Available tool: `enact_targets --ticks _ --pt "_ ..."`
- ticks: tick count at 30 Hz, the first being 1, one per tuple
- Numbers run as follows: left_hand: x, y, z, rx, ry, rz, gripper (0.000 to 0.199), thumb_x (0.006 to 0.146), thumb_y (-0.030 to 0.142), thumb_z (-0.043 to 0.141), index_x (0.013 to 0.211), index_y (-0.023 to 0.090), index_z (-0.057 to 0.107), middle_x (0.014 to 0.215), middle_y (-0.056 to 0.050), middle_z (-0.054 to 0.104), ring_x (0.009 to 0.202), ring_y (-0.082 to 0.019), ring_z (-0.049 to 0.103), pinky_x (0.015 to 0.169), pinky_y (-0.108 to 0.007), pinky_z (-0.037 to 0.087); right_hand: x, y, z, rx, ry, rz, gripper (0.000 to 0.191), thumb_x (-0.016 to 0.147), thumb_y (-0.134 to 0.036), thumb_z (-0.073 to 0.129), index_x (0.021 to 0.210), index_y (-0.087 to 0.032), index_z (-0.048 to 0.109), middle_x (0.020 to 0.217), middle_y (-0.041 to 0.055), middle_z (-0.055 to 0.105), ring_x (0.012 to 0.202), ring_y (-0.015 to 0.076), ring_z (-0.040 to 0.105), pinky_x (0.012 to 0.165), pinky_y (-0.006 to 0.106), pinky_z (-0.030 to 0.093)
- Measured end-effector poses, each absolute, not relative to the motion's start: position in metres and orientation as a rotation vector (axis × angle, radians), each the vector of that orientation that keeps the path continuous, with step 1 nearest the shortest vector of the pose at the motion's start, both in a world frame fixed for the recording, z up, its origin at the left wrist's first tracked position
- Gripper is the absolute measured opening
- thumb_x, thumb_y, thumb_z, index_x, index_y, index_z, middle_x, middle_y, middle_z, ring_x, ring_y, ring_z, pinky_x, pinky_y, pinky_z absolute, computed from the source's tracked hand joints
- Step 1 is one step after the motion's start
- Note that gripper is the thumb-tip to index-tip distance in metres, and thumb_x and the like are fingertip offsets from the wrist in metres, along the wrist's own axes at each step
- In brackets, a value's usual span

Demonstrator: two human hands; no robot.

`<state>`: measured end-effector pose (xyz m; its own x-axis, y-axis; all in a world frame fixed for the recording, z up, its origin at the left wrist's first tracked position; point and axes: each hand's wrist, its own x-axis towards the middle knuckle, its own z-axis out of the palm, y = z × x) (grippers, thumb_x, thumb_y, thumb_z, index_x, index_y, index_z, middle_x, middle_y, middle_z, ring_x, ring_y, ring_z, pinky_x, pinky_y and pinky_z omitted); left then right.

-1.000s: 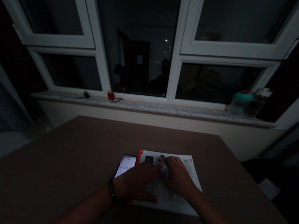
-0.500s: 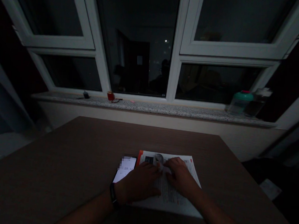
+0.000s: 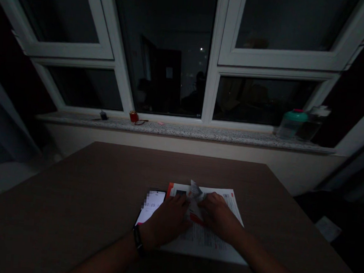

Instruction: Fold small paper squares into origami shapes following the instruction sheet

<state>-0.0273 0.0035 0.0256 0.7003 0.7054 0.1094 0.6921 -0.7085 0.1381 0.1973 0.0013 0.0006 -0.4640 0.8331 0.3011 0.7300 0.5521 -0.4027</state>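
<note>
A folded piece of printed paper [image 3: 195,191], with a raised grey-white point and a red patch near its lower edge, is between my hands. Closed on its left side is my left hand [image 3: 171,219], a dark band around the wrist. From the other side my right hand [image 3: 221,217] pinches the paper, fingers curled in. Both rest over a white printed booklet or sheet [image 3: 217,250] with an orange left edge. Part of the folded paper is hidden by the fingers.
A phone [image 3: 153,201] with a lit timer screen lies left of the booklet on the brown table [image 3: 119,165]. Along the stone windowsill [image 3: 182,130] stand a small red jar [image 3: 133,116], glasses [image 3: 141,122], a dark little bottle [image 3: 103,115] and a teal-lidded jug [image 3: 293,122].
The folded paper now stands up from the booklet, its point raised and a red part showing. My left fingers have drawn in around it; both hands stay in nearly the same place.
</note>
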Motion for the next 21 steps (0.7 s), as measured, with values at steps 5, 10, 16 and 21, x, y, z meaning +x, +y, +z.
enact_targets --ticks 5,10,16,21 --pt "-0.0248 0.0023 0.0211 2.804 1.191 0.280 0.032 0.093 0.034 0.065 0.119 0.018 0.054 0.123 -0.011 0.055 0.113 -0.029 0.052 0.098 -0.046 0.044 0.1966 -0.0025 0.0031 -1.184 -2.401 0.329 0.023 0.086 -0.011 0.055 0.103 -0.021 0.065 0.099 0.0054 0.062 0.100 0.0231 0.053 0.092 0.037 0.039" --pt "-0.0251 0.0030 0.0183 2.783 1.165 0.330 0.032 0.092 0.038 0.066 0.116 0.019 0.056 0.127 -0.011 0.054 0.118 -0.030 0.052 0.100 -0.047 0.044 0.1961 -0.0038 0.0019 -1.150 -2.382 0.324 0.026 0.085 -0.009 0.052 0.103 -0.021 0.065 0.099 0.0055 0.063 0.099 0.0229 0.054 0.094 0.038 0.039" --pt "-0.0251 0.0021 0.0187 2.780 1.152 0.341 0.037 0.090 0.039 0.069 0.119 0.019 0.056 0.131 -0.012 0.053 0.120 -0.030 0.051 0.102 -0.046 0.043 0.1963 -0.0009 -0.0037 -1.186 -2.332 0.304 0.038 0.073 -0.004 0.056 0.105 -0.022 0.066 0.107 0.0060 0.065 0.107 0.0243 0.053 0.100 0.041 0.037" --pt "-0.0233 0.0008 0.0187 2.788 1.185 0.327 0.030 0.092 0.038 0.067 0.112 0.019 0.057 0.122 -0.010 0.057 0.115 -0.028 0.053 0.100 -0.044 0.044 0.1970 -0.0015 -0.0023 -1.170 -2.362 0.300 0.036 0.075 -0.006 0.057 0.105 -0.022 0.067 0.107 0.0067 0.067 0.105 0.0256 0.056 0.099 0.044 0.039"
